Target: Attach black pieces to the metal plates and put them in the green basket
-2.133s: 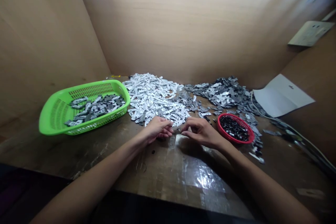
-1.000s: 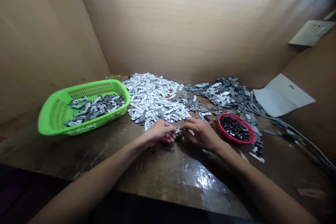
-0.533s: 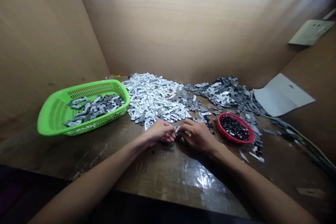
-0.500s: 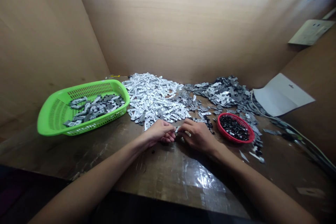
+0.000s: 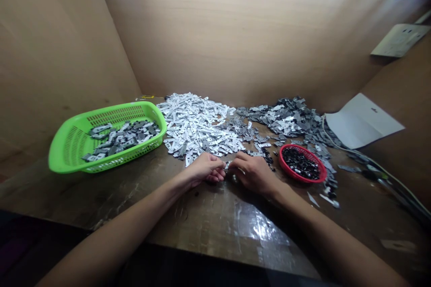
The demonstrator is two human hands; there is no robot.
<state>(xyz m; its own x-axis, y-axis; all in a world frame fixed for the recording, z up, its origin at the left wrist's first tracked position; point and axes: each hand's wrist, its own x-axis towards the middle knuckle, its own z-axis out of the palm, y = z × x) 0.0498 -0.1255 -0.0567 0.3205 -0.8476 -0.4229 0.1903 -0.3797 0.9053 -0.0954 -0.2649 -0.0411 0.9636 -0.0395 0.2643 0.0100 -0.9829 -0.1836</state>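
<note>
My left hand [image 5: 204,169] and my right hand [image 5: 253,172] meet at the middle of the table, fingers curled, pinching one small metal piece [image 5: 228,165] between them. Just behind the hands lies a heap of bright silver metal strips [image 5: 197,124]. A heap of darker grey metal parts [image 5: 286,119] spreads to the right of it. A small red bowl [image 5: 319,176] of tiny black parts sits right of my right hand. A green plastic basket [image 5: 70,143] at the left holds several grey assembled pieces.
Brown board walls close in the table on three sides. A white sheet of paper [image 5: 362,121] leans at the right, with a white cable [image 5: 384,172] running below it. A wall socket [image 5: 399,40] is at the upper right. Loose parts lie scattered near the red bowl.
My hands drew closer together and slightly forward over a small piece; the right hand's fingers curled tighter against the left. Nothing else has moved.
</note>
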